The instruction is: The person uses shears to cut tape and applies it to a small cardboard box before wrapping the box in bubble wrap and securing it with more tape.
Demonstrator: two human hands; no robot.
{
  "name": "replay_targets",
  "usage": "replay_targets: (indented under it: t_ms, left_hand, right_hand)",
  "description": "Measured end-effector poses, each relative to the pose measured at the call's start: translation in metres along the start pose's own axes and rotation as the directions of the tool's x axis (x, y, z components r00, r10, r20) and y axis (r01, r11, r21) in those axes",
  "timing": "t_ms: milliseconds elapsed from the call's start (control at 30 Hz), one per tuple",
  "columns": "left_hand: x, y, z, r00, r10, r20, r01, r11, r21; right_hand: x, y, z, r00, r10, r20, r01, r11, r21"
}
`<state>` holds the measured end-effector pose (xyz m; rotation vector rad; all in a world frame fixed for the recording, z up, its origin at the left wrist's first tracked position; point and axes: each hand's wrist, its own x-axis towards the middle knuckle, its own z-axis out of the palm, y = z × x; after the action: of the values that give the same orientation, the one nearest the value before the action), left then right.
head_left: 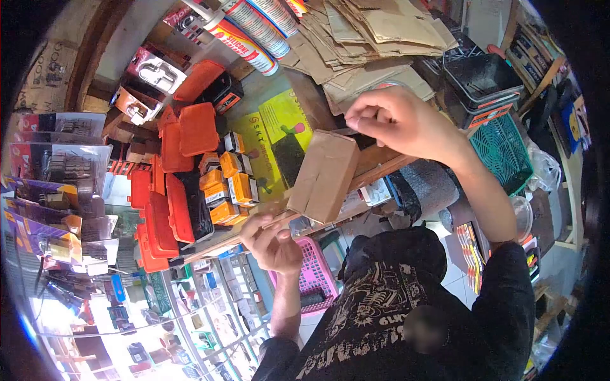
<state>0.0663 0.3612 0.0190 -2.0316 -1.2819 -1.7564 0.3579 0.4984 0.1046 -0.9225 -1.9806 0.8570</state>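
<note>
A closed brown cardboard box (325,174) lies tilted at the edge of the wooden counter, between my two hands. My left hand (273,244) is at its lower left end, with thumb and fingers pinching a thin cardboard flap of the box. Above the upper right end of the box is my right hand (403,120). Its fingers are curled in, the thumb pressed near the index finger; whether something small is between them I cannot make out. Under the box lies a yellow printed sheet (270,114) with a dark patch.
Small orange-yellow boxes (230,181) and open red plastic cases (197,130) stand left of the box. Silicone tubes (241,44) and stacked flat cardboard (375,32) lie at the back. Black trays (483,79) and a green basket (502,149) are at right. A pink basket (308,270) sits below.
</note>
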Motion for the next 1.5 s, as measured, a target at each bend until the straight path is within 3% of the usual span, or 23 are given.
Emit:
replay_targets:
  t_ms: [133, 200, 267, 400, 467, 533, 600, 667, 733, 867, 933, 1200, 1267, 1300, 1500]
  left_hand:
    - [0.0, 0.001, 0.0, 0.999, -0.025, -0.027, 0.024, 0.999, -0.021]
    - [0.006, 0.005, 0.002, 0.999, -0.035, -0.014, 0.035, 0.999, -0.04]
    - [0.017, 0.007, 0.005, 0.998, 0.035, 0.06, -0.039, 0.998, 0.055]
    - [0.033, 0.0, 0.007, 0.978, 0.097, 0.185, -0.111, 0.992, 0.066]
    - [0.035, -0.003, 0.007, 0.96, 0.146, 0.238, -0.158, 0.987, 0.033]
    - [0.036, -0.004, 0.007, 0.956, 0.146, 0.253, -0.153, 0.988, 0.01]
    - [0.037, -0.004, 0.008, 0.952, 0.15, 0.267, -0.151, 0.988, -0.019]
    - [0.034, -0.005, 0.007, 0.954, 0.148, 0.26, -0.15, 0.989, -0.013]
    - [0.034, -0.004, 0.008, 0.954, 0.155, 0.256, -0.156, 0.988, -0.016]
    - [0.033, -0.005, 0.012, 0.961, 0.141, 0.239, -0.145, 0.989, -0.001]
    - [0.035, -0.005, 0.012, 0.962, 0.122, 0.245, -0.13, 0.991, 0.016]
    - [0.05, -0.005, 0.011, 0.944, 0.04, 0.328, -0.081, 0.99, 0.115]
    - [0.051, -0.004, 0.012, 0.945, 0.032, 0.326, -0.077, 0.989, 0.125]
    - [0.052, -0.003, 0.013, 0.947, 0.026, 0.32, -0.074, 0.988, 0.139]
    - [0.055, 0.001, 0.012, 0.946, -0.001, 0.324, -0.074, 0.973, 0.219]
  right_hand:
    - [-0.003, -0.003, -0.007, 0.971, 0.231, 0.054, -0.237, 0.941, 0.243]
    - [-0.003, -0.003, -0.008, 0.974, 0.218, 0.066, -0.227, 0.945, 0.234]
    - [-0.003, -0.005, -0.01, 0.963, 0.242, 0.116, -0.262, 0.942, 0.212]
    - [-0.001, -0.002, -0.003, 0.981, 0.185, 0.052, -0.191, 0.966, 0.174]
    - [0.004, -0.001, -0.002, 0.972, 0.171, 0.163, -0.192, 0.974, 0.123]
    - [0.008, -0.003, 0.006, 0.979, 0.15, 0.136, -0.168, 0.977, 0.131]
    - [0.013, 0.002, 0.014, 0.999, -0.014, 0.047, 0.013, 1.0, 0.02]
    - [0.02, -0.001, 0.015, 0.997, 0.029, 0.076, -0.028, 1.0, -0.003]
    - [0.025, 0.007, 0.021, 0.995, -0.085, 0.055, 0.09, 0.991, -0.101]
    - [0.03, 0.012, 0.027, 0.996, -0.059, 0.07, 0.063, 0.996, -0.063]
    - [0.035, 0.018, 0.029, 0.991, -0.121, 0.058, 0.123, 0.991, -0.044]
    - [0.074, 0.02, 0.037, 0.992, -0.103, 0.067, 0.11, 0.988, -0.108]
    - [0.087, 0.008, 0.035, 0.976, 0.088, 0.198, -0.041, 0.973, -0.229]
    - [0.093, 0.006, 0.034, 0.954, 0.17, 0.246, -0.122, 0.972, -0.201]
    - [0.102, -0.005, 0.035, 0.959, 0.157, 0.236, -0.092, 0.959, -0.267]
